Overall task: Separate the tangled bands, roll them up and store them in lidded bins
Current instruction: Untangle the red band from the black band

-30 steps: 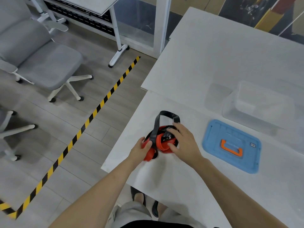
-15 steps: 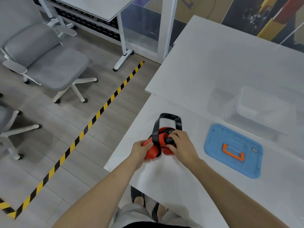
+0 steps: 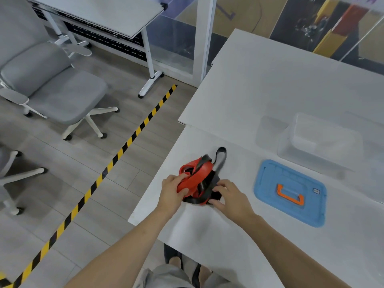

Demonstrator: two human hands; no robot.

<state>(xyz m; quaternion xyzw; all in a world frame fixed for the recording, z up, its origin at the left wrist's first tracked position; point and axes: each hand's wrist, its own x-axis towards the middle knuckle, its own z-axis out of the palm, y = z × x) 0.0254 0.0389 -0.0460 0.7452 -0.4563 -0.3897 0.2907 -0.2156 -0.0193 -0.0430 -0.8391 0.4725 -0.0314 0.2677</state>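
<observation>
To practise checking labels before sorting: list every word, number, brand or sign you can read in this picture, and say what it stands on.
No text can be read here.
Small sticker on the flat blue plastic lid with the orange handle: too small and blurred to read.
Purple mark behind the glass wall: cut off, unreadable.
Tangled red and black bands: no print visible.

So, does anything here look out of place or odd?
Only the tangle: the red band and black band are twisted together between the left hand and right hand. The blue lid lies beside the clear bin.
</observation>
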